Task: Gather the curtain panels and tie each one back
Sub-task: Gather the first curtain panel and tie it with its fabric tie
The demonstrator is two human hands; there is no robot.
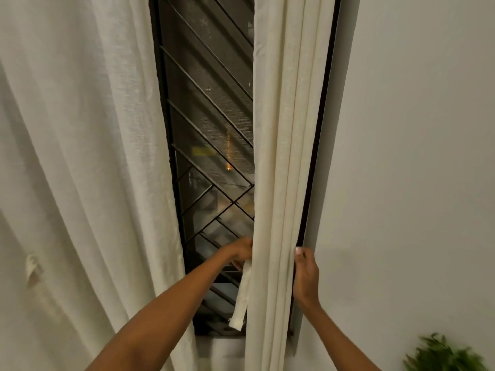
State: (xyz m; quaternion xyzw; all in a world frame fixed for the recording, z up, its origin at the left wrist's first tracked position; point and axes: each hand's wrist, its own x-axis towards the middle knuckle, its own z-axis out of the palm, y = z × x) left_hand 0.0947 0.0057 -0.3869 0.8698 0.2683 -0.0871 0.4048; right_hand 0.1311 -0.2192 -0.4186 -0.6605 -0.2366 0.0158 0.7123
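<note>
The right curtain [281,156] hangs gathered into narrow upright folds in front of the window's right side, and you have it between your two hands low down. Your left hand [241,250] is at the curtain's left edge, its fingers curled round the top of a cloth tie strip [242,295], which dangles straight down beside the folds. Your right hand [306,274] is at the curtain's right edge: the thumb lies on the front of the outermost fold and the other fingers go out of sight behind it, so it pinches that edge.

The left curtain [80,156] hangs looser and wider on the far side of the gap, well apart from both hands, with a short scrap of cloth [32,267] on its face. Between the two curtains shows the dark window grille [209,116] with slanting bars. A pale wall [415,156] runs to the right of the window frame, and a green plant [442,354], blurred, sits at the lower right corner.
</note>
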